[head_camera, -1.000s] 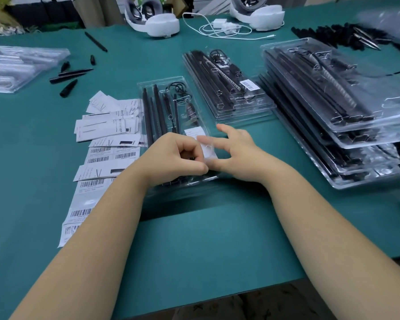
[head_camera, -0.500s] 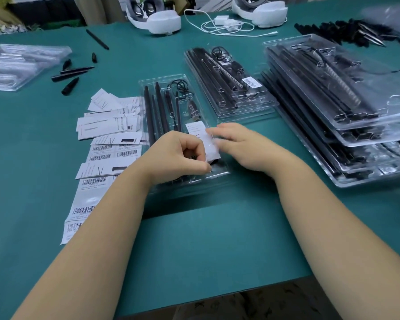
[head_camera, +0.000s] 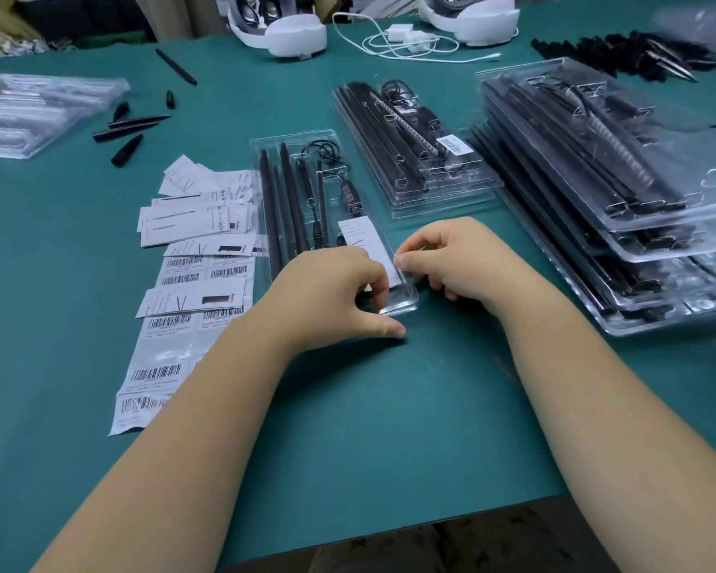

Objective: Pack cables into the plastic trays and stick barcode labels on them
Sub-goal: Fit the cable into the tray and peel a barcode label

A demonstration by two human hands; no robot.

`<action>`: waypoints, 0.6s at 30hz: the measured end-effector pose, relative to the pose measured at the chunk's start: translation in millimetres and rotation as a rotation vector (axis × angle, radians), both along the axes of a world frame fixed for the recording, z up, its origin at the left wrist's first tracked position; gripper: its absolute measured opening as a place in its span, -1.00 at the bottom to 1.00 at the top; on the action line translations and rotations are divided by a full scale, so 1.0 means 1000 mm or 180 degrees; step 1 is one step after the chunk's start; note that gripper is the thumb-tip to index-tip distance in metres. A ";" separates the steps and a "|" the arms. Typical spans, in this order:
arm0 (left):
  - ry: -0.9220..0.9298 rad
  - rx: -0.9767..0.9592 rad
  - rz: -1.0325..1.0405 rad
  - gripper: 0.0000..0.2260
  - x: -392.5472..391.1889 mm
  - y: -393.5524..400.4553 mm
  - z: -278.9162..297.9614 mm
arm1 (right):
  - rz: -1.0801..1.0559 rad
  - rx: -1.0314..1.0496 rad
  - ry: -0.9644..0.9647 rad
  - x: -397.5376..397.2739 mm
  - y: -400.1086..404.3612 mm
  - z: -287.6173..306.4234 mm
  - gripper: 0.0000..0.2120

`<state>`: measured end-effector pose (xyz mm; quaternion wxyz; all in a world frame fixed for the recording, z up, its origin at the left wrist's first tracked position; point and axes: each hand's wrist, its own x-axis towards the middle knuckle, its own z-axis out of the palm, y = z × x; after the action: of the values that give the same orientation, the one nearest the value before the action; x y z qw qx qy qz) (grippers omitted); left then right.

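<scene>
Though its print blurs, hands (head_camera: 393,279) pinch label (head_camera: 366,241).

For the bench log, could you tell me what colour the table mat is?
Teal green table mat, clearest in the head view.

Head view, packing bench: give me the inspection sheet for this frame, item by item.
Surface: green mat, front edge in view.
Job's things: clear tray with black rods and a paper slip; label strips to its left; labelled tray behind; tray stack at right.
Clutter: loose black tips; empty trays.
Grippers: left hand and right hand curled at the tray's near end; what either pinches is unclear.
Cables: white charger cable.
Surroundings: two white headsets.
</scene>
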<state>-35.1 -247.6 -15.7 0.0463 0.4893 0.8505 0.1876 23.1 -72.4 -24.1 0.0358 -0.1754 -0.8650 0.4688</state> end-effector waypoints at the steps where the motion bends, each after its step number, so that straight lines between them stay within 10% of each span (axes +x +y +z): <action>1: 0.0052 0.0035 0.0054 -0.67 0.002 0.001 -0.001 | -0.0025 -0.0073 -0.0003 -0.001 -0.001 -0.001 -0.94; 5: 0.0170 0.0551 0.0912 -0.43 -0.002 -0.004 0.001 | -0.0234 -0.0415 -0.0070 -0.004 -0.004 -0.002 -0.95; 11: 0.0182 -0.0316 0.0986 -0.12 -0.018 -0.013 -0.004 | -0.0366 -0.0413 0.0053 -0.004 -0.008 0.000 -0.95; 18: -0.0011 -0.0095 0.0944 -0.22 -0.018 -0.014 -0.003 | -0.0390 -0.0734 -0.0151 -0.002 -0.009 0.008 -0.79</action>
<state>-52.7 -261.6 -18.7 0.0268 0.3572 0.9160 0.1806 20.8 -81.4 -16.5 0.0234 -0.2418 -0.7936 0.5578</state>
